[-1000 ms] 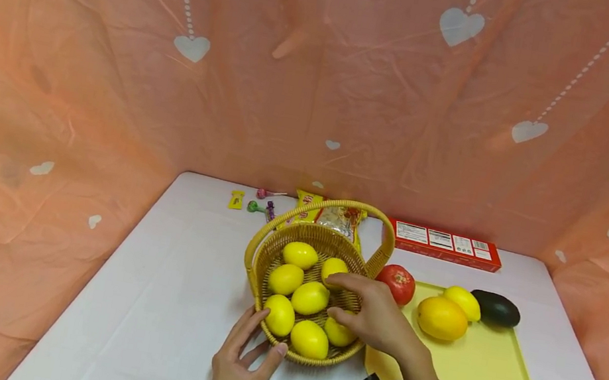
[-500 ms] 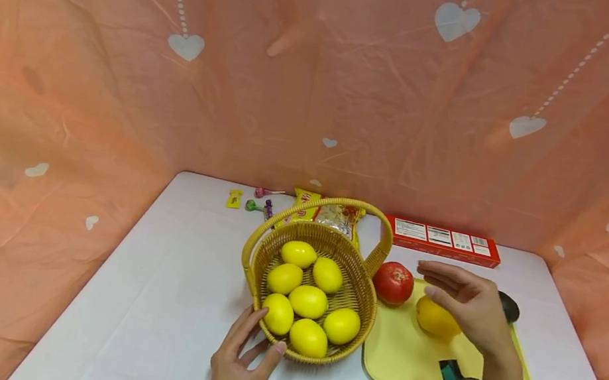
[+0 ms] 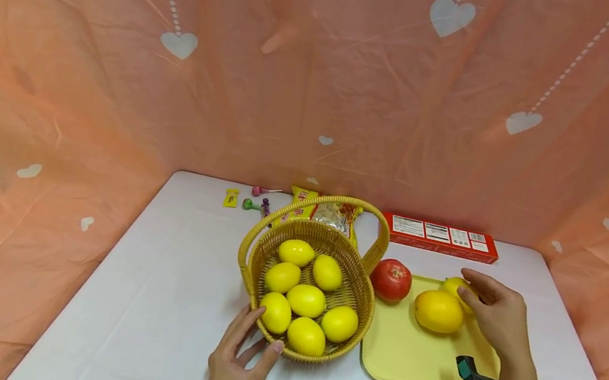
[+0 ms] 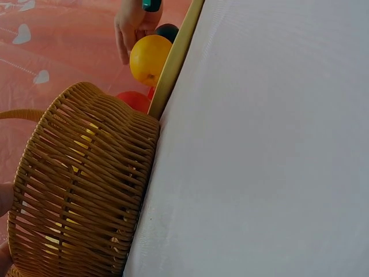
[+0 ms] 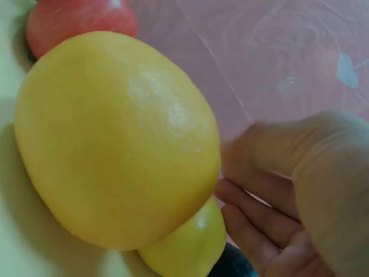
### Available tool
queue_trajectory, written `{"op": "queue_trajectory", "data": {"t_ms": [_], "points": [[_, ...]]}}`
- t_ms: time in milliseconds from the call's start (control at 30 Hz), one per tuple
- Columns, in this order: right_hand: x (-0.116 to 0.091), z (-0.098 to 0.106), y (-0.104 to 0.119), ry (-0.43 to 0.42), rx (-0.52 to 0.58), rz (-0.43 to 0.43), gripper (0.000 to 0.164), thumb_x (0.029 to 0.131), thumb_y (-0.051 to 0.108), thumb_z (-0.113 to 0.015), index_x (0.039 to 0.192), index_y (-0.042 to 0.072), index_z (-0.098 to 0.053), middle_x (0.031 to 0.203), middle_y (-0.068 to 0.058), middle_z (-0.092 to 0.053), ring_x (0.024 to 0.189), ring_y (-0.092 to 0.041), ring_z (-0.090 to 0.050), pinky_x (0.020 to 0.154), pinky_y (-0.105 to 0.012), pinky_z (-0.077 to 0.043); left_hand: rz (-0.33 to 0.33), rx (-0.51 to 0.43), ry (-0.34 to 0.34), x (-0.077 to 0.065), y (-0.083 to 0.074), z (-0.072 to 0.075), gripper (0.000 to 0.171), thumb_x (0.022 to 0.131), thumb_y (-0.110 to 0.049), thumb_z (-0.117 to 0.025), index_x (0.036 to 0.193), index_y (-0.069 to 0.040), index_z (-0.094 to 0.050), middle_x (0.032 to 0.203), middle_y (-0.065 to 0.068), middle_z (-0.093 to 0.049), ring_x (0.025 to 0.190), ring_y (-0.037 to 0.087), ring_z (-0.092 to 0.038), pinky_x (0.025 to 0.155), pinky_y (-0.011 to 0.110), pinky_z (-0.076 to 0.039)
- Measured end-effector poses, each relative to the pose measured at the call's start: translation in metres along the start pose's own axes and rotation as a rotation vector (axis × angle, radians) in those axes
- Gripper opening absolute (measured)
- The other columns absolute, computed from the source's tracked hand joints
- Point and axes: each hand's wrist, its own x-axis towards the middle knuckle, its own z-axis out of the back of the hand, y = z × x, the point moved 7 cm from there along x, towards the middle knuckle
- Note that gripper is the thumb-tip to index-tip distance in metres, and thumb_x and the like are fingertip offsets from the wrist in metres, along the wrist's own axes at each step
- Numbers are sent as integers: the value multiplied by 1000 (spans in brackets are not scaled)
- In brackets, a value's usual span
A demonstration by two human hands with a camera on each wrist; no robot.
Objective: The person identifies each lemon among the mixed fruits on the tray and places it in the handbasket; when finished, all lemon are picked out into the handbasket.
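Right hand: the right hand (image 3: 498,313) is over the far right part of the yellow tray (image 3: 420,364), fingers loosely spread and closing toward the small lemon (image 3: 454,285); it grips nothing yet, fingertips at or just beside the fruit.
Left hand: the left hand (image 3: 238,367) rests on the surface (image 3: 159,300), straight fingers against the near wall of the wicker basket (image 3: 360,293), steadying it; it holds nothing.
Small lemon: on the tray's far edge, tucked behind and touching the large orange-yellow fruit (image 3: 438,310); in the right wrist view it (image 5: 187,245) peeks out under the big fruit (image 5: 118,138), with a dark fruit (image 5: 230,266) just beside it.
Basket: upright, handle arched over it, seven lemons (image 3: 306,299) inside, its rim just beside the tray's left edge.
Red fruit: a red fruit (image 3: 391,280) at the tray's far left corner, between basket and big fruit.
Doing the step well: my judgement is that the fingers should come in from the right and above, wrapping the small lemon on its free side, so the big fruit is not nudged into rolling.
Risk: the lemon is smooth and rounded, so a shallow fingertip pinch may slip; a fuller wrap looks safer.
Left hand's part: keeping light pressure on the basket wall should stop it sliding.
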Motion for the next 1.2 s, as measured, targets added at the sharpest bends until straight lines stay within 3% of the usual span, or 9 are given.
{"op": "queue_trajectory", "data": {"t_ms": [133, 167, 333, 600, 667, 767, 900, 1033, 1200], "points": [[1, -2, 2, 7, -103, -22, 42, 106, 17, -75, 144, 1, -70, 138, -28, -72, 128, -46, -68, 86, 7, -42, -5, 0, -1, 0, -1, 0, 57, 93, -9, -89, 145, -19, -71, 166, 17, -50, 143, 40, -58, 103, 42, -65], [1, -2, 2, 14, -118, -28, 42, 105, 17, -75, 144, 0, -70, 138, -29, -72, 128, -48, -67, 85, 7, -41, -6, 1, -1, 0, -1, 0, 57, 93, -9, -89, 145, -19, -71, 166, 17, -50, 143, 39, -58, 103, 42, -65], [1, -6, -1, 64, -189, -21, 43, 102, 14, -79, 141, -3, -71, 135, -30, -72, 122, -49, -67, 81, 5, -36, -1, 6, -2, 0, 0, 0, 56, 93, -10, -89, 145, -19, -71, 166, 18, -50, 143, 41, -58, 103, 42, -65], [-3, -8, 2, 197, -181, 22, 43, 97, 11, -84, 137, -3, -74, 130, -30, -74, 117, -47, -70, 81, 3, -44, -1, 0, 2, 0, -1, 0, 56, 93, -9, -89, 145, -19, -71, 167, 18, -49, 144, 42, -58, 103, 42, -65], [-5, -7, 1, 230, -185, 2, 46, 97, 13, -84, 138, -4, -72, 133, -31, -72, 119, -48, -71, 84, -4, -54, -4, 0, 2, 0, -1, 0, 56, 93, -9, -89, 145, -18, -71, 167, 18, -49, 144, 42, -58, 103, 41, -65], [-6, -4, -1, 251, -215, -31, 51, 97, 18, -85, 139, -6, -70, 135, -32, -71, 120, -49, -72, 95, -31, -67, -5, -1, 2, 0, -1, -1, 56, 93, -8, -89, 145, -18, -71, 167, 18, -49, 144, 42, -57, 103, 40, -65], [-7, -2, -4, 278, -249, -52, 54, 98, 23, -84, 140, -8, -68, 134, -33, -71, 116, -48, -73, 100, -61, -63, -6, -2, 3, 0, -1, -1, 56, 93, -8, -89, 145, -17, -71, 167, 18, -49, 144, 43, -57, 103, 40, -65], [-7, -2, -6, 310, -236, -56, 56, 100, 25, -83, 141, -9, -66, 134, -34, -71, 114, -46, -75, 90, -36, -69, -2, -3, 4, 0, -2, -1, 56, 93, -8, -89, 145, -17, -71, 167, 19, -49, 144, 42, -57, 103, 41, -65], [-9, 5, -3, 284, -199, -81, 62, 102, 32, -81, 146, -7, -63, 138, -34, -69, 117, -46, -74, 78, -9, -57, 6, 0, 4, 0, -1, -1, 56, 93, -9, -89, 145, -18, -71, 167, 19, -49, 145, 42, -57, 103, 42, -65]]}}
